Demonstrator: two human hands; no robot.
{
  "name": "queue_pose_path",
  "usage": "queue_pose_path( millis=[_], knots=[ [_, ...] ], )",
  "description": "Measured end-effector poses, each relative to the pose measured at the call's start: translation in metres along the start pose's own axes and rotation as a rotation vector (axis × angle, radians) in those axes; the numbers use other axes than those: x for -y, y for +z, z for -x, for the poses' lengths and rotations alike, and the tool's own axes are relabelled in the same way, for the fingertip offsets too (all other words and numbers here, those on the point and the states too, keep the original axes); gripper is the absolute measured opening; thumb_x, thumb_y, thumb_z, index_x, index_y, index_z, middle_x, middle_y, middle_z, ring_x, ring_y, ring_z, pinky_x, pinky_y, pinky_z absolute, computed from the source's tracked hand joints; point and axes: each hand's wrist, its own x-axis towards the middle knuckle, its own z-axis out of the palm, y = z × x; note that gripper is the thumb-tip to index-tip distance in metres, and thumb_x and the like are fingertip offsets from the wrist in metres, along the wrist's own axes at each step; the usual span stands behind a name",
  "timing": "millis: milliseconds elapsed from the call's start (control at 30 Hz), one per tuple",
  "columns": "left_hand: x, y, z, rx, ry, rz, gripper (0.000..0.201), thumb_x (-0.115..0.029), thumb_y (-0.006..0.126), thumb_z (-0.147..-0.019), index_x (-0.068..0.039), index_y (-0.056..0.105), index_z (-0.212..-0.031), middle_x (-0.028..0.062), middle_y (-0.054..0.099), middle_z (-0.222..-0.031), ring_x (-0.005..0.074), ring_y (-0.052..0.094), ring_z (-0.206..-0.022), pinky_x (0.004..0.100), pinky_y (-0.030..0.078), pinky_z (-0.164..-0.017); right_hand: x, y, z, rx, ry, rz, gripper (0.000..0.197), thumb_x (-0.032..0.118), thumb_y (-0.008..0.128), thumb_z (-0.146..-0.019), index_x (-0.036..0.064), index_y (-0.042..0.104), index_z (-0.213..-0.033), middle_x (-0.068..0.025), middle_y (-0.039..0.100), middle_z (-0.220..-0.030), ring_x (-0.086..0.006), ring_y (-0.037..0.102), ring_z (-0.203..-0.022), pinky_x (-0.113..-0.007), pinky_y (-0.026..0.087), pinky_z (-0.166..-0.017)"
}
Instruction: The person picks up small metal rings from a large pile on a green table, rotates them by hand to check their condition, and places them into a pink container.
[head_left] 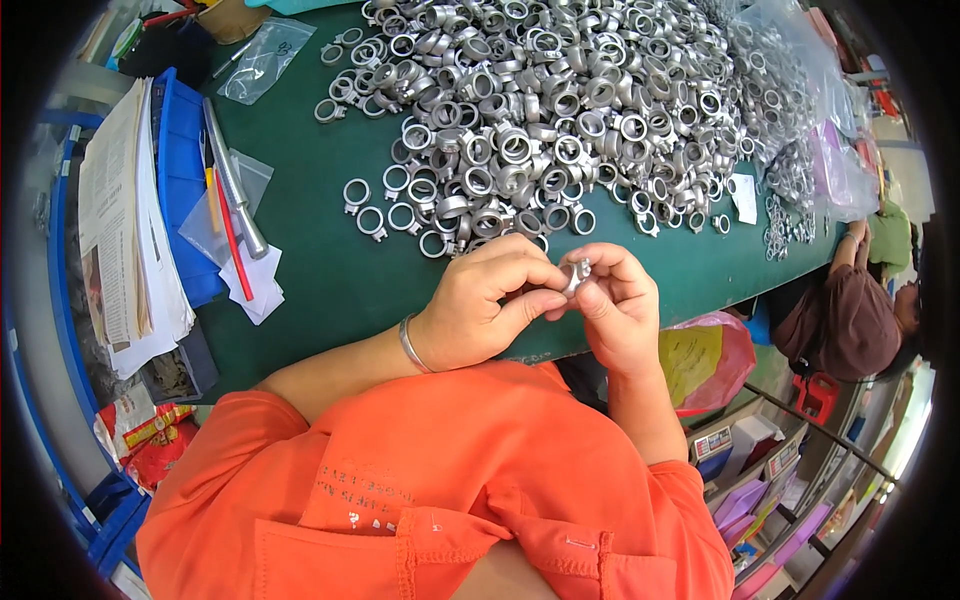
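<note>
A silver-grey metal ring (pixel 577 275) with a small raised setting is held at the near edge of the green table, pinched between the fingers of both hands. My left hand (pixel 490 300), with a bangle on the wrist, closes on its left side with thumb and forefinger. On the other side, my right hand (pixel 615 300) grips it between thumb and bent fingers. Part of the band is hidden behind the fingertips. Just beyond my hands spreads a large heap of similar metal rings (pixel 560 110), with several loose ones lying at its near left edge.
To the left stand a blue tray (pixel 183 200) with papers, a metal ring mandrel (pixel 235 180) and a red pen (pixel 234 240). A clear plastic bag (pixel 268 60) lies at the back left. Right of me hangs a pink bag (pixel 725 360); another person (pixel 850 310) sits farther right.
</note>
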Motion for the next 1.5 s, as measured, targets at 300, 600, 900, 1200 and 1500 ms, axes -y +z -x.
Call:
queue_pose_path(
  millis=[300, 600, 900, 1200, 1500],
  knots=[
    [0.006, 0.002, 0.003, -0.064, -0.104, 0.132, 0.021, 0.005, 0.064, -0.075, -0.001, 0.057, -0.093, 0.0062, 0.055, -0.090, 0.0090, 0.052, -0.068, 0.0203, 0.042, -0.056, -0.008, -0.003, 0.002, -0.033, 0.103, -0.353, 0.028, 0.006, 0.052, -0.087, -0.0014, 0.045, -0.113, -0.0174, 0.055, -0.105, -0.0206, 0.059, -0.083, -0.030, 0.052, -0.067],
    [0.005, 0.002, 0.003, -0.050, -0.193, 0.238, 0.018, 0.009, 0.058, -0.078, 0.005, 0.055, -0.096, 0.0114, 0.056, -0.096, 0.0170, 0.061, -0.082, 0.0264, 0.053, -0.069, -0.007, -0.007, 0.000, -0.004, -0.067, -0.191, 0.027, -0.003, 0.053, -0.083, -0.0027, 0.049, -0.109, -0.0198, 0.053, -0.111, -0.0208, 0.059, -0.088, -0.030, 0.051, -0.072],
    [0.003, 0.003, -0.002, -0.118, -0.202, 0.257, 0.018, 0.005, 0.062, -0.077, 0.003, 0.059, -0.094, 0.0094, 0.058, -0.091, 0.0143, 0.062, -0.074, 0.0229, 0.052, -0.063, -0.003, -0.003, -0.005, -0.038, -0.045, -0.123, 0.026, -0.005, 0.053, -0.083, -0.0071, 0.051, -0.109, -0.0143, 0.059, -0.095, -0.0209, 0.061, -0.081, -0.034, 0.053, -0.073],
    [0.004, -0.002, -0.001, -0.175, -0.215, 0.265, 0.014, 0.012, 0.056, -0.077, 0.005, 0.058, -0.090, 0.0087, 0.054, -0.092, 0.0135, 0.058, -0.080, 0.0223, 0.049, -0.069, 0.073, -0.038, -0.049, -0.202, 0.172, 0.317, 0.014, -0.002, 0.054, -0.079, -0.0039, 0.060, -0.091, -0.0089, 0.063, -0.076, -0.0141, 0.061, -0.063, -0.025, 0.049, -0.053],
    [0.000, -0.003, -0.006, -0.195, -0.254, 0.343, 0.009, 0.006, 0.054, -0.082, 0.004, 0.057, -0.090, 0.0074, 0.056, -0.088, 0.0109, 0.059, -0.071, 0.0208, 0.048, -0.063, 0.228, -0.169, -0.152, -0.671, -0.539, 0.102, 0.022, 0.001, 0.045, -0.084, -0.0082, 0.048, -0.104, -0.0173, 0.056, -0.097, -0.0248, 0.059, -0.080, -0.031, 0.052, -0.069]
  ],
)
